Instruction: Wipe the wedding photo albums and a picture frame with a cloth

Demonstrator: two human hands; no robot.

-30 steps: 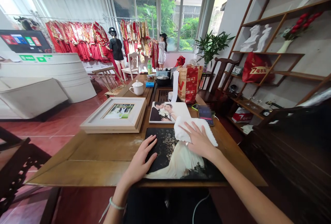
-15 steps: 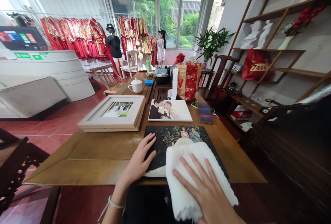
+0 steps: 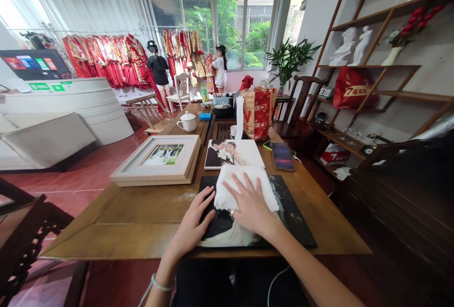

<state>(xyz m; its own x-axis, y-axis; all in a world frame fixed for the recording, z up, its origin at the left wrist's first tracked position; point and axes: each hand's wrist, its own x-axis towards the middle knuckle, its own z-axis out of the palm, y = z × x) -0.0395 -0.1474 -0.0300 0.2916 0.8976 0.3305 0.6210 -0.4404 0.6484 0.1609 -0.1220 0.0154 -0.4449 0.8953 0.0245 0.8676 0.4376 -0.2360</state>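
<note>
A dark photo panel (image 3: 294,229) with a wedding picture lies flat at the near edge of the wooden table (image 3: 149,231). My left hand (image 3: 194,219) rests on its left edge, fingers outstretched and holding nothing. Across the panel's upper part is a white cloth (image 3: 264,198), which hides the couple in the picture. My right hand (image 3: 250,203) presses flat on this cloth, fingers spread. Just beyond the panel lies a white photo panel (image 3: 250,153) of a couple. To the left, light wooden picture frames (image 3: 187,167) are stacked, the top one holding a small photo.
A phone (image 3: 283,156) with a cable is at the right. Farther back stand a white lidded cup (image 3: 187,121), a red and brown paper bag (image 3: 258,115) and a blue box (image 3: 205,116). Two people handle red garments (image 3: 106,58) by the window. Shelves (image 3: 397,68) line the right wall.
My right hand has pushed the white cloth forward and left, up to the panel's far edge. The pale dress at the panel's bottom now shows. My left hand has stayed in place.
</note>
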